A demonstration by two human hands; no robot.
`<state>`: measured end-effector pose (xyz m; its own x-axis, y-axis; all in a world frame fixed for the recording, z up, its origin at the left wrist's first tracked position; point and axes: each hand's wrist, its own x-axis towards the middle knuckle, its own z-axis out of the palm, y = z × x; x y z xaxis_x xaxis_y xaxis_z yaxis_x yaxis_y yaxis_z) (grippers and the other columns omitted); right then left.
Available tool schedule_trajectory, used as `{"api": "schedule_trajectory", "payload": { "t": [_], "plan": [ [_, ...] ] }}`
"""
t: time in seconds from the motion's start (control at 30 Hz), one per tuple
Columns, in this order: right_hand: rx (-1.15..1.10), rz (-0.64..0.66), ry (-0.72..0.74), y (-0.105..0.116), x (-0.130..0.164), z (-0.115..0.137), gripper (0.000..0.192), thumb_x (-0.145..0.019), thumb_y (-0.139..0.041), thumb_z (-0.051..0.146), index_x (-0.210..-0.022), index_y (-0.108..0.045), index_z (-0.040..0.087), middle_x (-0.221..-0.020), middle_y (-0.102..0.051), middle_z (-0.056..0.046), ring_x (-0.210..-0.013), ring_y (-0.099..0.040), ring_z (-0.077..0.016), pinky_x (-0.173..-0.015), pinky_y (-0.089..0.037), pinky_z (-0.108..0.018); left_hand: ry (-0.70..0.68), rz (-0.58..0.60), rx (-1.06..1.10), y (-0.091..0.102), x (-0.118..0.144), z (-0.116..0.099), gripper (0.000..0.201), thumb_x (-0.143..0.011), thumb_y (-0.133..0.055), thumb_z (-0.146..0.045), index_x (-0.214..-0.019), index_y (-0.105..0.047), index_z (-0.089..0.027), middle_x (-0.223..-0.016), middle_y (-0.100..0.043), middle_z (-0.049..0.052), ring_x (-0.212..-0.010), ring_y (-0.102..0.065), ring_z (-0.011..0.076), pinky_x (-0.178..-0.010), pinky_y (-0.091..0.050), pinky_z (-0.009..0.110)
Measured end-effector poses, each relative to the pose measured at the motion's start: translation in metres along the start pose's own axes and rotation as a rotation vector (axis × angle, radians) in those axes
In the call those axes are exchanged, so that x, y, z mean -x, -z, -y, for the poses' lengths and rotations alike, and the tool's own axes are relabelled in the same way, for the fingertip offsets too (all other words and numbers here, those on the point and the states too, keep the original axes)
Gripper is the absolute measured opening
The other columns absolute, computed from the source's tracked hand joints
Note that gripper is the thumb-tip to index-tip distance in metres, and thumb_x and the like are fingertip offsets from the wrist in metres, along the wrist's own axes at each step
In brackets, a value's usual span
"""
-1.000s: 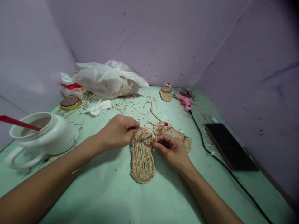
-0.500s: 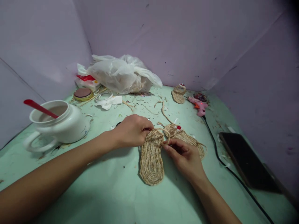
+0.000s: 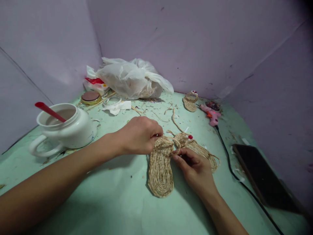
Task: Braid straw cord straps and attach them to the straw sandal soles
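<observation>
A slipper-shaped sole of coiled straw rope point(image 3: 160, 173) is held up near the middle of the table. My left hand point(image 3: 143, 135) is closed on its upper left end, fingertips hidden behind the curled hand. My right hand point(image 3: 197, 166) pinches a loop of thin rope point(image 3: 178, 147) at the sole's upper right side, between thumb and forefinger. Behind the right hand lies a second rope slipper point(image 3: 199, 147) with a red bead point(image 3: 190, 137) and white beads on it.
A white pot point(image 3: 70, 129) with a red-handled utensil point(image 3: 50, 112) stands left. At the back are a plastic bag point(image 3: 133, 78), a tape roll point(image 3: 112, 101) and a small finished slipper point(image 3: 189, 102). Right lie a pink glue gun point(image 3: 212, 116), its black cord point(image 3: 227, 156) and a phone point(image 3: 261, 178).
The whole view has shifted slightly, so everything sits a little further right. Both hands keep nearly the same grip on the sole and the rope loop.
</observation>
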<state>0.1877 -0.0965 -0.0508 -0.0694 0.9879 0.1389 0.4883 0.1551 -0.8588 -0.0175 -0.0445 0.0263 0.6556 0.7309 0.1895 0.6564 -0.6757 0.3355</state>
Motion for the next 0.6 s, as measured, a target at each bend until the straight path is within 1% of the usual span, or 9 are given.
{"api": "schedule_trajectory", "payload": {
  "t": [0.07, 0.13, 0.23, 0.3, 0.37, 0.43, 0.53, 0.6],
  "plan": [
    [0.001, 0.000, 0.018, 0.000, 0.000, -0.001, 0.008, -0.077, -0.058, 0.025, -0.077, -0.062, 0.018, -0.070, -0.062, -0.002, -0.062, -0.054, -0.0157, -0.057, -0.042, -0.027, 0.001, 0.117, -0.062, 0.011, 0.003, -0.005, 0.018, -0.074, -0.049, -0.020, -0.065, -0.065, -0.019, -0.064, -0.065, 0.002, -0.058, -0.055, 0.0146, -0.053, -0.035, 0.025],
    [0.016, -0.007, 0.077, 0.000, 0.000, 0.001, 0.005, -0.078, -0.058, 0.023, -0.077, -0.061, 0.019, -0.070, -0.061, -0.002, -0.061, -0.054, -0.0149, -0.056, -0.042, -0.026, 0.038, 0.218, -0.134, 0.022, 0.008, -0.010, 0.025, -0.076, -0.051, -0.032, -0.057, -0.061, -0.019, -0.056, -0.061, 0.002, -0.051, -0.051, 0.0143, -0.049, -0.029, 0.026],
    [0.037, 0.011, 0.236, 0.001, 0.003, 0.008, 0.003, -0.077, -0.059, 0.018, -0.076, -0.061, 0.019, -0.070, -0.061, -0.002, -0.061, -0.054, -0.0141, -0.055, -0.042, -0.025, 0.096, 0.298, -0.178, 0.033, 0.015, -0.020, 0.037, -0.074, -0.053, -0.049, -0.053, -0.058, -0.019, -0.050, -0.057, 0.002, -0.046, -0.046, 0.0146, -0.046, -0.023, 0.026],
    [0.042, 0.071, 0.337, 0.002, 0.007, 0.013, 0.005, -0.076, -0.059, 0.015, -0.077, -0.061, 0.019, -0.070, -0.061, -0.002, -0.061, -0.056, -0.0139, -0.055, -0.043, -0.025, 0.093, 0.341, -0.149, 0.034, 0.018, -0.026, 0.038, -0.071, -0.055, -0.055, -0.057, -0.060, -0.020, -0.050, -0.057, 0.002, -0.046, -0.047, 0.0152, -0.045, -0.022, 0.026],
    [0.064, 0.149, 0.397, 0.003, 0.010, 0.018, 0.009, -0.076, -0.058, 0.012, -0.080, -0.062, 0.019, -0.071, -0.061, -0.003, -0.061, -0.057, -0.0138, -0.055, -0.044, -0.025, 0.063, 0.380, -0.112, 0.031, 0.020, -0.033, 0.035, -0.071, -0.056, -0.055, -0.062, -0.062, -0.021, -0.051, -0.059, 0.002, -0.047, -0.048, 0.0159, -0.045, -0.023, 0.027],
    [0.102, 0.204, 0.425, 0.003, 0.013, 0.020, 0.012, -0.075, -0.056, 0.011, -0.082, -0.063, 0.019, -0.073, -0.062, -0.004, -0.061, -0.057, -0.0141, -0.054, -0.044, -0.025, 0.037, 0.405, -0.093, 0.026, 0.021, -0.039, 0.032, -0.075, -0.053, -0.050, -0.065, -0.063, -0.022, -0.054, -0.061, 0.003, -0.049, -0.050, 0.0168, -0.046, -0.023, 0.027],
    [0.141, 0.220, 0.427, 0.004, 0.014, 0.019, 0.014, -0.075, -0.054, 0.012, -0.082, -0.063, 0.020, -0.075, -0.063, -0.005, -0.062, -0.058, -0.0149, -0.055, -0.044, -0.026, 0.011, 0.402, -0.114, 0.019, 0.020, -0.042, 0.034, -0.084, -0.041, -0.040, -0.067, -0.063, -0.020, -0.056, -0.061, 0.005, -0.048, -0.050, 0.0170, -0.047, -0.023, 0.029],
    [0.136, 0.220, 0.383, 0.006, 0.013, 0.018, 0.012, -0.075, -0.055, 0.014, -0.081, -0.064, 0.020, -0.075, -0.063, -0.005, -0.063, -0.058, -0.0153, -0.056, -0.045, -0.026, 0.012, 0.415, -0.140, 0.017, 0.022, -0.041, 0.037, -0.086, -0.037, -0.036, -0.066, -0.063, -0.019, -0.055, -0.060, 0.005, -0.044, -0.048, 0.0160, -0.046, -0.022, 0.029]
  ]
}}
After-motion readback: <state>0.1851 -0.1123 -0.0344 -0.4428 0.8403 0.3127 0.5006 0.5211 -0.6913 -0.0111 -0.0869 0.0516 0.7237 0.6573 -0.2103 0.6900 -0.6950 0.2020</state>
